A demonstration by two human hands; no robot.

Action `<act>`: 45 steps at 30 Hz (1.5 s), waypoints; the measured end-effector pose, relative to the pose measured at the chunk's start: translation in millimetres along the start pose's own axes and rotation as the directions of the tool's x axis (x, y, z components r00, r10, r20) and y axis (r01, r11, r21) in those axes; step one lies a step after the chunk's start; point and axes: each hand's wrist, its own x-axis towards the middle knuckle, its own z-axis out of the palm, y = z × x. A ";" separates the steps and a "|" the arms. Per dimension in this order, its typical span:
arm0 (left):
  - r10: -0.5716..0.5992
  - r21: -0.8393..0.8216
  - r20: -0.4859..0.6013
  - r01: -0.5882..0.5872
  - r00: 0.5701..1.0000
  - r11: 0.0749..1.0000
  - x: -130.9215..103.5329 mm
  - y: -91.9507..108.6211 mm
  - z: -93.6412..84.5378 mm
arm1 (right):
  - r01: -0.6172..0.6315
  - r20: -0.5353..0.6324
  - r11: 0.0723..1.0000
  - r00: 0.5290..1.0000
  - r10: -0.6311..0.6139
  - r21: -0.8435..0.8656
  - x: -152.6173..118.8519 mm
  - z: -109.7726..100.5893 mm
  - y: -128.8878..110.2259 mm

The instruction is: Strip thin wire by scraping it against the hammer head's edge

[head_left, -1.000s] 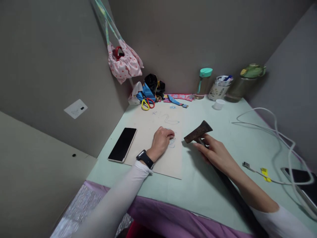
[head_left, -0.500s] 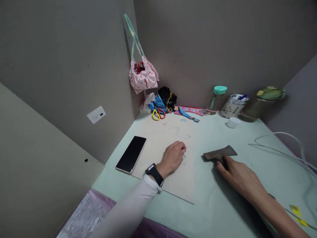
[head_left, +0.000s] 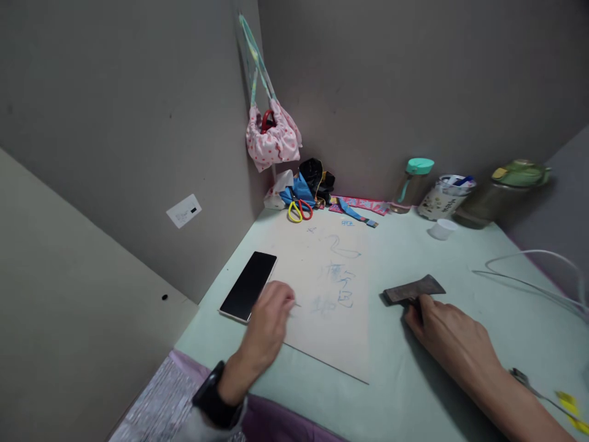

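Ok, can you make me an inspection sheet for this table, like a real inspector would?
Surface: pale green table, with a board lying on it, marked in blue.
Things in use: an axe-like tool; a thin thing, too small to name.
Clutter: phone left of centre; scissors, pen jar, teal-lidded bottle and green-lidded bottle toward the back.
Hands: left hand pinches the thin thing over the board; right hand grips the tool near its head.
Cables: white cable loops at right; a plug lies beside the right forearm.
Surroundings: grey walls, a hanging dotted bag, a white card.
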 end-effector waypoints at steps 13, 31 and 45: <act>0.204 0.400 -0.214 -0.104 0.955 0.911 -34.9 -21.2 -10.5 | 0.171 -0.126 0.966 0.981 -0.148 0.194 -24.8 -14.6 -24.1; 0.396 0.421 -0.045 -0.342 0.917 0.840 -42.9 -38.0 1.8 | 0.254 -0.117 0.811 0.967 -0.227 0.526 -18.8 -5.5 -58.6; 0.194 0.461 0.070 -0.204 0.978 0.863 -30.7 -48.1 -7.5 | 0.679 -0.288 0.704 0.730 -0.619 0.208 50.5 3.5 -148.2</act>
